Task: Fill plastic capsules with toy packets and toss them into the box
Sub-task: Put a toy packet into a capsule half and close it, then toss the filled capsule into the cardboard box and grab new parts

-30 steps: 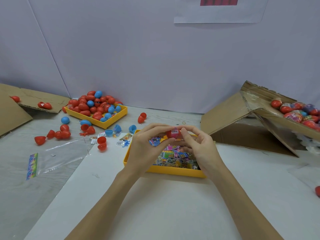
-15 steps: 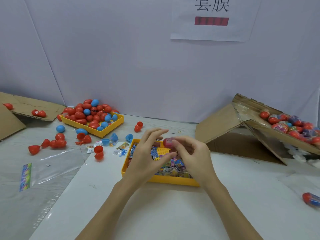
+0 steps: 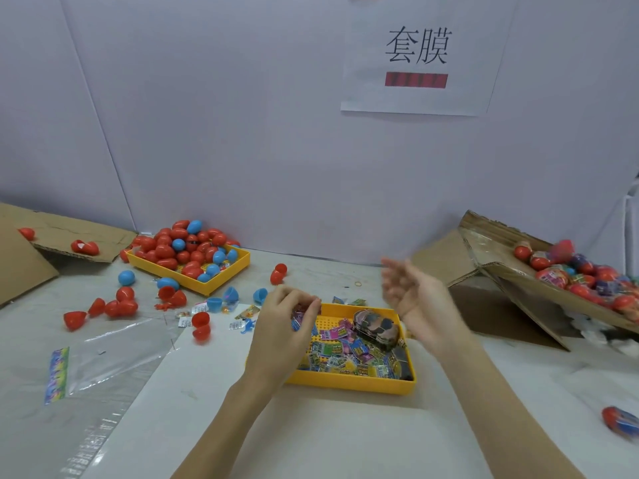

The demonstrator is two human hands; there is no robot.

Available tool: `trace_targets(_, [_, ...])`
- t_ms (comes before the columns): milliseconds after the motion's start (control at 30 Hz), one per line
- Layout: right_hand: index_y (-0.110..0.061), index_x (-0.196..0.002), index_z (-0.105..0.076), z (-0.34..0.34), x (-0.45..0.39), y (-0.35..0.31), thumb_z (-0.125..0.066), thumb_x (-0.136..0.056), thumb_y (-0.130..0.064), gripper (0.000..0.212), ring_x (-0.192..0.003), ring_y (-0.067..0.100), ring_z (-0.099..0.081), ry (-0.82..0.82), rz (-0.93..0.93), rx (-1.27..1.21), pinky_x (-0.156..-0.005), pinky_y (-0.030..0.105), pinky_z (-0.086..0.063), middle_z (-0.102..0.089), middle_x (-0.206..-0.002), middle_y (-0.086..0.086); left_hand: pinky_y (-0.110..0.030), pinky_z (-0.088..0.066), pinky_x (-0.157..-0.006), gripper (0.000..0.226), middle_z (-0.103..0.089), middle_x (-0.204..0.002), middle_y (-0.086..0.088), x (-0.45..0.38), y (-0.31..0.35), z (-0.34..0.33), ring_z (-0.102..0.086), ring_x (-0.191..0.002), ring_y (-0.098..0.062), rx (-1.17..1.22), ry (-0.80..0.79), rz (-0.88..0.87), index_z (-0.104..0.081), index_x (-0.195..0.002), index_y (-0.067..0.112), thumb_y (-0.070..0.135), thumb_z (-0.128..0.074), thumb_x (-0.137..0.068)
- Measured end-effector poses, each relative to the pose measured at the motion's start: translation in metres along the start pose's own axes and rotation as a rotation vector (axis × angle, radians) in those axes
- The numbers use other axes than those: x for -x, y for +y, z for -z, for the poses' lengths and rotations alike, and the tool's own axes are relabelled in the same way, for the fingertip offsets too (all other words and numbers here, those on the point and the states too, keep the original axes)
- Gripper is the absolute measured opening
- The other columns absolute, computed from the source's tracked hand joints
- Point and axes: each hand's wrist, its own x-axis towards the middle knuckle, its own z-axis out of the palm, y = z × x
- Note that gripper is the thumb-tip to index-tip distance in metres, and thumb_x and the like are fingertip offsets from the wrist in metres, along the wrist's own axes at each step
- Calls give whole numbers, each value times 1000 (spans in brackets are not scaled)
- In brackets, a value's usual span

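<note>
My left hand (image 3: 283,333) is over the left end of the yellow packet tray (image 3: 349,388), fingers pinched on a small toy packet (image 3: 299,314). My right hand (image 3: 413,300) hangs open above the tray's right side, palm up, motion-blurred and holding nothing. The cardboard box (image 3: 539,288) lies tipped at the right with filled capsules (image 3: 584,278) heaped in it. A blurred pink-red capsule (image 3: 563,249) shows at the top of that heap. A second yellow tray (image 3: 221,284) at the back left holds several empty red and blue capsules (image 3: 179,247).
A camouflage toy (image 3: 375,329) lies among the packets. Loose capsule halves (image 3: 117,307) and packets are scattered on the left. A clear plastic bag (image 3: 103,357) lies at the front left, a filled capsule (image 3: 620,421) at the far right, and cardboard flaps (image 3: 69,236) at the back left.
My right hand let go of the red capsule it held with the left, opened and swung right toward the box. My left hand dropped to the tray and pinched a packet.
</note>
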Motion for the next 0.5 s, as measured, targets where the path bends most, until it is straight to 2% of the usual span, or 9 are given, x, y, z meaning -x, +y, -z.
trace_targets(100, [3,-110,-71,3,15,44,-42,-110,-23,39,-65,17,-67,-135,-13,319,-57,21,-55,-71,-79,13,-14,-36,-82,6,-57,-100,6,3,-9,-2,-48,-96,-8,-225,-25,9,-70,-97,16,22,-68,-97])
trace_targets(167, [2,-105,-72,0,17,57,-46,-109,-22,36,-61,17,-66,-155,42,538,-53,20,-52,-72,-75,12,-20,-39,-85,8,-57,-104,5,3,-10,-2,-48,-101,-10,-270,-76,89,-70,-102,18,24,-67,-98])
trace_targets(267, [-5,-98,-74,-1,18,64,-47,-108,-23,34,-58,17,-65,-182,96,750,-52,20,-50,-73,-71,10,-19,-46,-79,7,-62,-105,8,-4,-10,4,-57,-100,-8,5,-60,352,-69,-105,25,26,-64,-99])
trace_targets(333, [-10,-95,-74,0,18,67,-47,-108,-24,34,-58,18,-65,-187,108,850,-53,20,-49,-73,-71,9,-20,-48,-70,8,-66,-103,9,-14,-15,12,-61,-97,-7,271,46,544,-68,-105,27,24,-63,-100])
trace_targets(400, [-11,-93,-74,0,17,68,-48,-108,-25,33,-58,17,-65,-177,120,876,-54,21,-50,-73,-70,8,-21,-47,-66,9,-66,-105,5,-33,-27,19,-62,-91,-8,374,134,637,-65,-106,25,20,-62,-100])
trace_targets(433, [-12,-93,-74,0,16,69,-48,-108,-25,33,-57,17,-65,-175,122,887,-54,22,-50,-73,-69,7,-22,-46,-64,10,-65,-107,3,-46,-37,22,-61,-88,-8,335,152,636,-62,-108,23,19,-60,-100])
trace_targets(500, [-13,-91,-75,-2,15,69,-49,-108,-24,33,-56,16,-65,-169,126,908,-54,22,-50,-73,-68,6,-25,-46,-67,14,-63,-112,-3,-75,-62,31,-60,-88,-13,91,136,568,-59,-114,17,18,-59,-100])
